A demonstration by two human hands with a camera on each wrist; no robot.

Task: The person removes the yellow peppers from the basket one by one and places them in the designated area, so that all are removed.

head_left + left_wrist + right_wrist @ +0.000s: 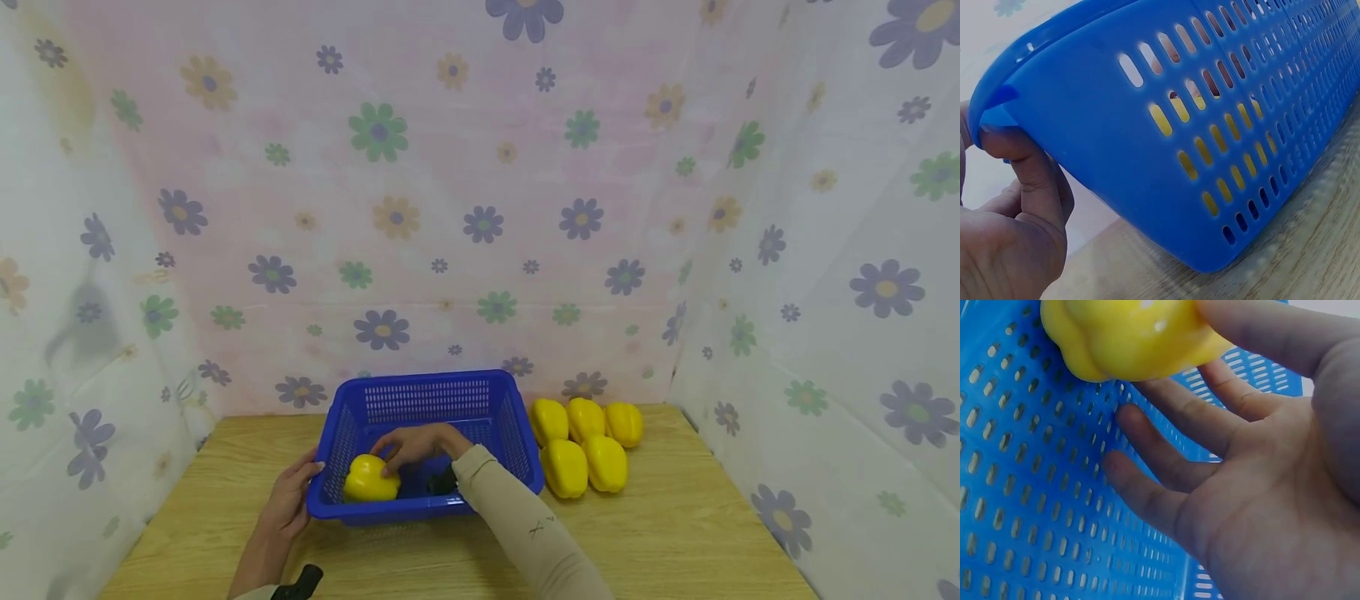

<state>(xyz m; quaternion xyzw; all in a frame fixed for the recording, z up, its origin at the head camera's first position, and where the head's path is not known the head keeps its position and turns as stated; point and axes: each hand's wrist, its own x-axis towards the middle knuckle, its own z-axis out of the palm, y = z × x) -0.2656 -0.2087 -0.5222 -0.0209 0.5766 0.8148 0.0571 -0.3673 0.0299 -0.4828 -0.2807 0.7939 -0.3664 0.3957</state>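
Observation:
A blue plastic basket (431,381) with slotted walls stands on the wooden table. My left hand (288,493) grips its left rim; in the left wrist view the fingers (1016,147) curl round the rim's edge. Inside the basket, at the near left corner, is a yellow bell pepper (367,481). My right hand (418,444) reaches in from above and pinches this pepper between thumb and fingers. The right wrist view shows the pepper (1116,340) at the fingertips, with the other fingers spread below it. Patches of yellow show through the basket's slots in the left wrist view.
Several yellow bell peppers (564,469) lie close together on the table just right of the basket. Flower-patterned cloth (450,167) hangs behind the table and on both sides. The wooden tabletop (675,517) extends to the right and in front.

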